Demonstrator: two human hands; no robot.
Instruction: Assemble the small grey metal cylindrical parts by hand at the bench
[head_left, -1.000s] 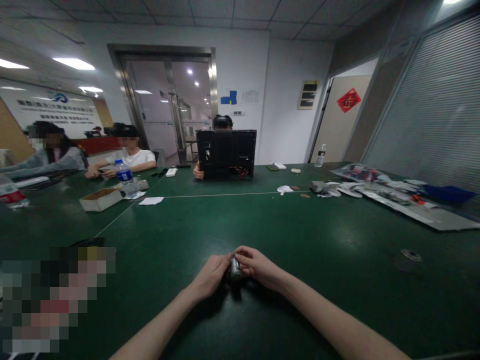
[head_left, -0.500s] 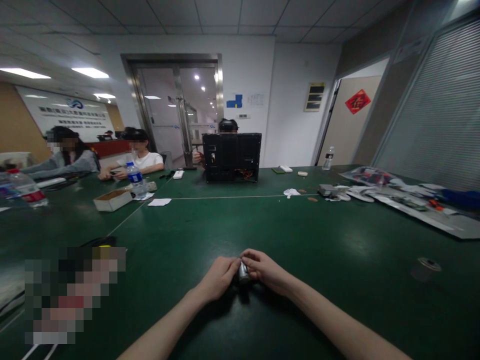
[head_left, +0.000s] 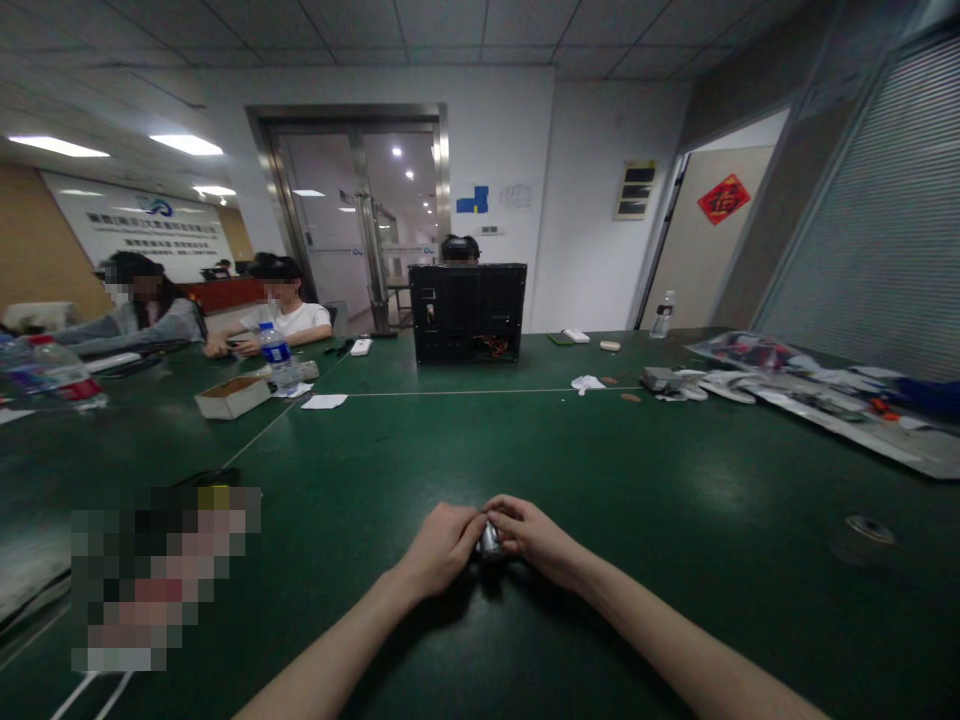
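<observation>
Both hands meet low in the middle of the view, just over the green tabletop. Between them is a small silver cylinder (head_left: 490, 541) with a dark near end; its exact kind does not show. My left hand (head_left: 441, 540) presses on its left side with the thumb and curled fingers. From the other side, my right hand (head_left: 531, 535) pinches it near the top with thumb and fingertips. The fingers cover much of the cylinder's far end. Off to the right, a round spool-like piece (head_left: 862, 540) with a ringed top rests apart from my hands.
The green table (head_left: 360, 460) spreads around. A black computer case (head_left: 469, 312) stands at the far side, a person behind it. Leftward are a small open box (head_left: 234, 398), a bottle (head_left: 277, 355) and two seated people. Boards and bags (head_left: 817, 400) lie right.
The whole view has shifted slightly. My hands keep nearly the same hold on the cylinder. A hand beside the computer case has gone from sight.
</observation>
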